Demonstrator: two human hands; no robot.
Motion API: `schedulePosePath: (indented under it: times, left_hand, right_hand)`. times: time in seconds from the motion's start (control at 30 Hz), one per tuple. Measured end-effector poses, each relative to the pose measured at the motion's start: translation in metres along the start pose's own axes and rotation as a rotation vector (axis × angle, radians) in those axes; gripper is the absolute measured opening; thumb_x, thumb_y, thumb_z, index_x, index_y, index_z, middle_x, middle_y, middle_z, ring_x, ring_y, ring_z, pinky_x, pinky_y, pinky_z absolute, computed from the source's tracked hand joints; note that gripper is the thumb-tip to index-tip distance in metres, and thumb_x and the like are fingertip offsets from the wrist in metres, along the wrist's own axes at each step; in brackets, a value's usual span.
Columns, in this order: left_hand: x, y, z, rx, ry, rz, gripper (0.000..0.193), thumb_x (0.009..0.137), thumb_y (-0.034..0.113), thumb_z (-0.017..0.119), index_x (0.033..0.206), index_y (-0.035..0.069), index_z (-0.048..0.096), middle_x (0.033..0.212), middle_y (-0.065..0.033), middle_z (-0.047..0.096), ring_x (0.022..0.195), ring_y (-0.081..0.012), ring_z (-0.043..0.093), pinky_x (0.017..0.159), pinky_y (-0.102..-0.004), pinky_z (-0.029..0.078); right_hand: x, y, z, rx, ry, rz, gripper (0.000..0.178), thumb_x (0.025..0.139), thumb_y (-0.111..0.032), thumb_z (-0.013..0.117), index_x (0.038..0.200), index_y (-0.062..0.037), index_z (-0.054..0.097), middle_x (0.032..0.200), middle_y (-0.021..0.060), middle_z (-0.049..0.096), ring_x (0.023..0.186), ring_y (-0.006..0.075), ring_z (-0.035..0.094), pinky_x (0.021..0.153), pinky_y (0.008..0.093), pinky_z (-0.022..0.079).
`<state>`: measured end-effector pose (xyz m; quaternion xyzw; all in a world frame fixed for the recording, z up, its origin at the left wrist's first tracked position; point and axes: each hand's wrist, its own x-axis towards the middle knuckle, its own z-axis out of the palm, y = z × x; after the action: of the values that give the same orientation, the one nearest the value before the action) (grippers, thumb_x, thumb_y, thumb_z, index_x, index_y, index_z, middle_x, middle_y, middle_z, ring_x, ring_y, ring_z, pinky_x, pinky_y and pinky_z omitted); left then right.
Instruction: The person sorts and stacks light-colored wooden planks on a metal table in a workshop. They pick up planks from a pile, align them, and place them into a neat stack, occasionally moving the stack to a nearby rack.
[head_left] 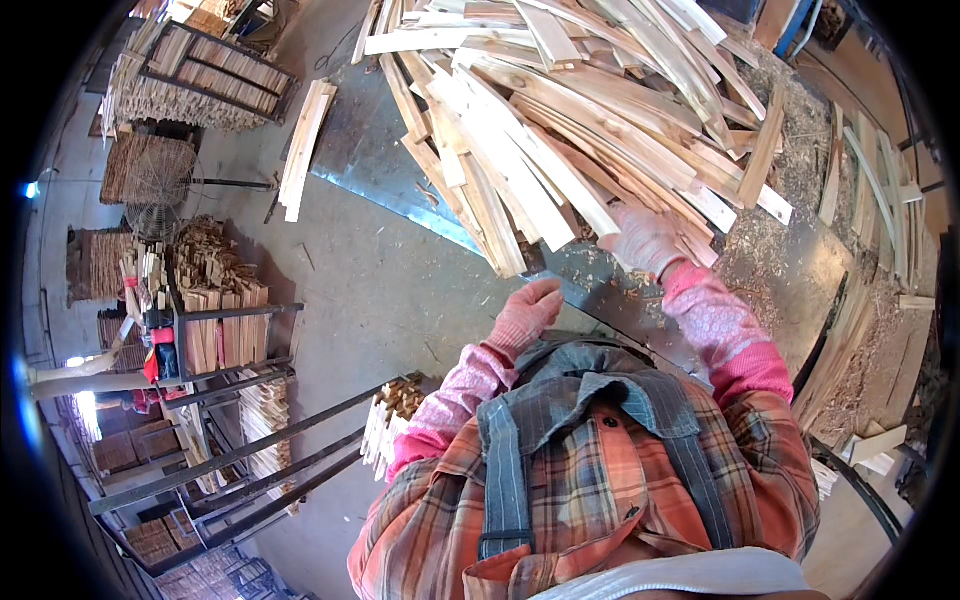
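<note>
On the metal table (362, 140), wooden boards (560, 110) are heaped; each is probably best drawn out lengthwise. Near ends are touched by the right hand (642, 241), whose grip cannot be told; the left hand (527, 312) is held loosely curled, seemingly empty.

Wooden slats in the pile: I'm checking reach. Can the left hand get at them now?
Probably yes: the near ends of the wooden slats lie just ahead of the left hand, with nothing visible between.

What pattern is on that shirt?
Plaid: the shirt is mostly orange with grey, seen best in the head view.
</note>
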<state>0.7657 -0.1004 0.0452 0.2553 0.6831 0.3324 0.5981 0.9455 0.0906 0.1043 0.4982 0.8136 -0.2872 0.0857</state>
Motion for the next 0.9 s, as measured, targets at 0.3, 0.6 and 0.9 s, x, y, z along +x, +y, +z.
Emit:
schedulePosePath:
  times: [0.3, 0.6, 0.9]
  left_hand:
    - [0.033, 0.054, 0.003, -0.526, 0.078, 0.167, 0.063, 0.095, 0.032, 0.069, 0.143, -0.003, 0.046, 0.097, -0.0038, 0.067, 0.076, -0.0142, 0.061, 0.073, -0.0296, 0.055]
    - [0.067, 0.028, -0.059, -0.997, 0.071, 0.196, 0.032, 0.090, 0.017, 0.069, 0.115, 0.002, 0.058, 0.094, -0.0143, 0.067, 0.077, -0.0243, 0.065, 0.068, -0.0404, 0.060]
    - [0.038, 0.027, -0.096, -0.965, 0.133, 0.237, 0.044, 0.090, 0.022, 0.069, 0.126, 0.000, 0.054, 0.107, -0.0161, 0.065, 0.083, -0.0229, 0.063, 0.075, -0.0382, 0.058]
  right_hand:
    - [-0.032, -0.035, 0.052, 0.186, 0.090, -0.007, 0.048, 0.083, -0.025, 0.066, 0.129, -0.0097, 0.062, 0.113, 0.0192, 0.067, 0.103, 0.0391, 0.065, 0.091, 0.0458, 0.053]
    - [-0.043, -0.040, 0.067, 0.439, 0.022, -0.329, 0.056, 0.088, -0.036, 0.065, 0.132, -0.0022, 0.058, 0.116, 0.0221, 0.066, 0.108, 0.0375, 0.064, 0.095, 0.0439, 0.051]
    - [0.055, 0.086, 0.056, -0.371, 0.171, 0.261, 0.069, 0.083, -0.034, 0.073, 0.140, -0.0031, 0.047, 0.121, 0.0151, 0.066, 0.106, 0.0312, 0.067, 0.091, 0.0440, 0.052]
